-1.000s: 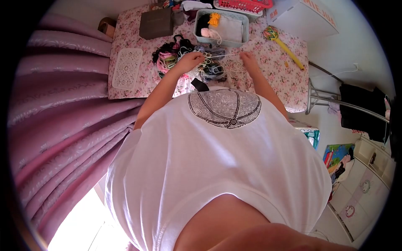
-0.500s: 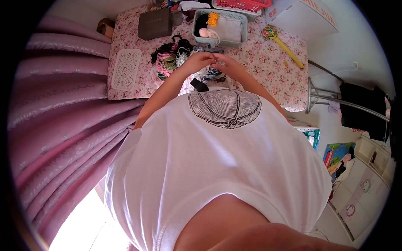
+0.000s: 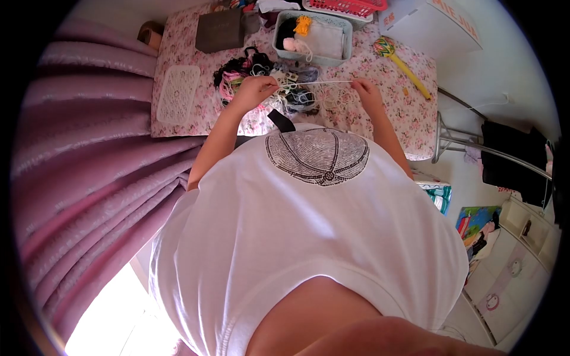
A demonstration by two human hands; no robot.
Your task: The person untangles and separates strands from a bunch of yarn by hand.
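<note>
A white strand of yarn [image 3: 323, 82] runs taut and nearly level between my two hands, above the table. My left hand [image 3: 259, 90] is closed on its left end, over a tangled heap of yarn [image 3: 234, 80] in black, pink, green and white. My right hand [image 3: 365, 92] pinches the strand at its right end. Under the strand lie a dark grey-blue bundle of yarn [image 3: 301, 99] and loose pale loops of yarn [image 3: 335, 98].
Behind the yarn stands a pale basket [image 3: 313, 58] with yarn balls and cloth. A dark grey box [image 3: 219, 31], white lattice tray [image 3: 178, 95], yellow-handled stick [image 3: 409, 77] and large white carton [image 3: 430, 26] are around it on the flowered tablecloth [image 3: 392, 127]. Curtains hang at left.
My hands were together over the yarn and have moved apart, the left one leftward and the right one rightward. The white strand is now stretched between them.
</note>
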